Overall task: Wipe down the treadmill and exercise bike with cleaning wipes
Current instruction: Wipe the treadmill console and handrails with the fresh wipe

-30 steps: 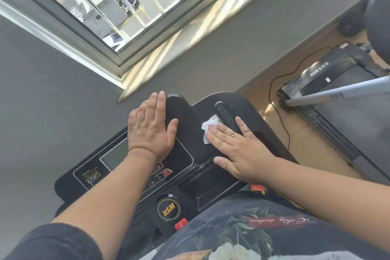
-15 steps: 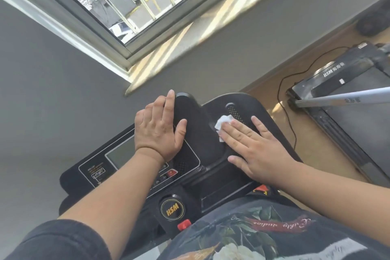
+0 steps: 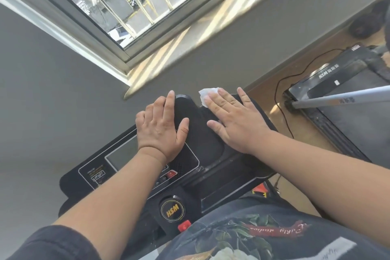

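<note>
The black treadmill console (image 3: 202, 145) fills the middle of the view, with a grey display at its left and an HSM dial near me. My left hand (image 3: 161, 129) lies flat with straight fingers on the console's central panel. My right hand (image 3: 234, 118) lies flat on the console's right side and presses a white cleaning wipe (image 3: 205, 94) under its fingers near the far edge. Only the wipe's far left corner shows; the rest is hidden beneath the fingers.
A grey wall and a barred window with a sunlit sill (image 3: 190, 40) stand just beyond the console. At the right, the treadmill deck (image 3: 354, 116) and a grey upright bar (image 3: 341, 98) cross the wooden floor, with a black cable (image 3: 278, 99) trailing beside them.
My right hand has slid the wipe forward across the console's right side to its far edge, covering the speaker grille. My left hand stays flat on the central panel.
</note>
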